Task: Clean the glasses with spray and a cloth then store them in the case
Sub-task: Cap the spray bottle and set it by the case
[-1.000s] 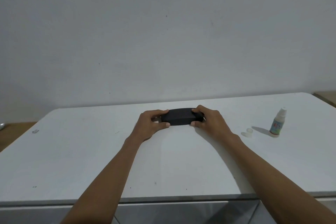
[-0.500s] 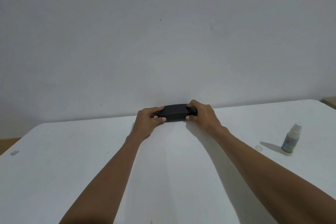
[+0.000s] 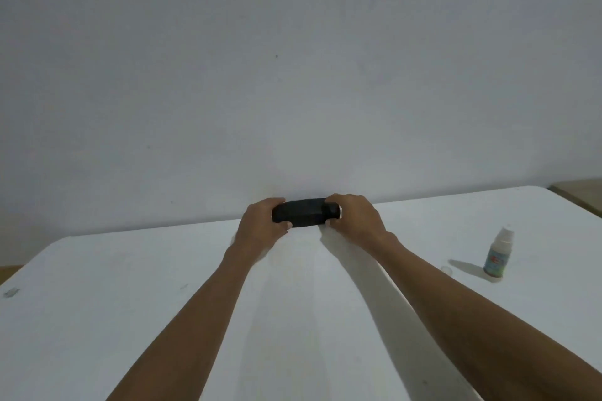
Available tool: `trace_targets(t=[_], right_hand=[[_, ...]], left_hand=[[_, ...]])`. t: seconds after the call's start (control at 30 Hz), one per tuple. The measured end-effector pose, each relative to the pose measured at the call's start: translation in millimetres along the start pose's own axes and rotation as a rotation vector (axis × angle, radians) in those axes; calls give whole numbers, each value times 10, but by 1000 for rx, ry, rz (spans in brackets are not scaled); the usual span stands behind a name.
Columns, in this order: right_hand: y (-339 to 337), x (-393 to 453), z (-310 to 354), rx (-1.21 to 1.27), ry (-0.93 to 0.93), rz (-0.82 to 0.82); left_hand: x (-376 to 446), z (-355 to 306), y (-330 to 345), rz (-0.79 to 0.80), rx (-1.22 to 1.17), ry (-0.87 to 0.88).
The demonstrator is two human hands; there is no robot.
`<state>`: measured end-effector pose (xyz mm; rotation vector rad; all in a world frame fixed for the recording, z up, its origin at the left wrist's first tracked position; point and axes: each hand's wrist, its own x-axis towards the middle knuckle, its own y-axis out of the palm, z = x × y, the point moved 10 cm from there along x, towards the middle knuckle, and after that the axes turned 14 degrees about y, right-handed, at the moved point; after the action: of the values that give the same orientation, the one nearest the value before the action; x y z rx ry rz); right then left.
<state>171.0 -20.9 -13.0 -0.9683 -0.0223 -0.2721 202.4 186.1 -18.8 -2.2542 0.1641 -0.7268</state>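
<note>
A black case [image 3: 301,212] is held by its two ends at the far side of the white table [image 3: 97,319], close to the wall [image 3: 293,75]. The left hand [image 3: 260,226] is wrapped round the case's left end, fingers over the top and thumb against the near face; the right hand [image 3: 355,218] is curled round the right end in the same way. The case appears closed, and it cannot be told whether it rests on the table or is lifted just clear. No glasses and no cloth are seen; they may be inside the case, but that is hidden.

To the right of the case, well apart from it, a spray bottle [image 3: 498,254] stands upright, with its small clear cap [image 3: 445,268] lying just on the case's side of it.

Several risks are judged. If the case is opened abruptly, whatever is inside could be tipped out. With the wall just behind the case, a lid swung backward could be stopped by it. The bottle could be toppled, or the cap swept away, by the right forearm if that arm is swung outward.

Ample bare table lies on the near side of the case, between and beside the forearms, so the case would be better drawn toward the body before opening. The table's right edge lies beyond the bottle, so little room is left there.
</note>
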Motion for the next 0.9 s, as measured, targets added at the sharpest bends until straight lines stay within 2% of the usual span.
trace_targets(t=[0.17,0.33,0.53,0.63,0.9], right_hand=[[-607,-339,-113,-16,16,-184],[-1305,-734,-393,-31,60,-325],[-1926,-1216,-876,-2,148,-452],[-2047,-1410,-1196,58,226,-480],[-1759,-1641,-1810,344,364,-409]], left_hand=[[-49,-703,142,8,22,140],[-218,-1382,687,144,-117,201],[-465,-2036,1263,286,-172,258],[-529,-2167,1459,331,-119,288],[-648,-2372,1643,279,-132,325]])
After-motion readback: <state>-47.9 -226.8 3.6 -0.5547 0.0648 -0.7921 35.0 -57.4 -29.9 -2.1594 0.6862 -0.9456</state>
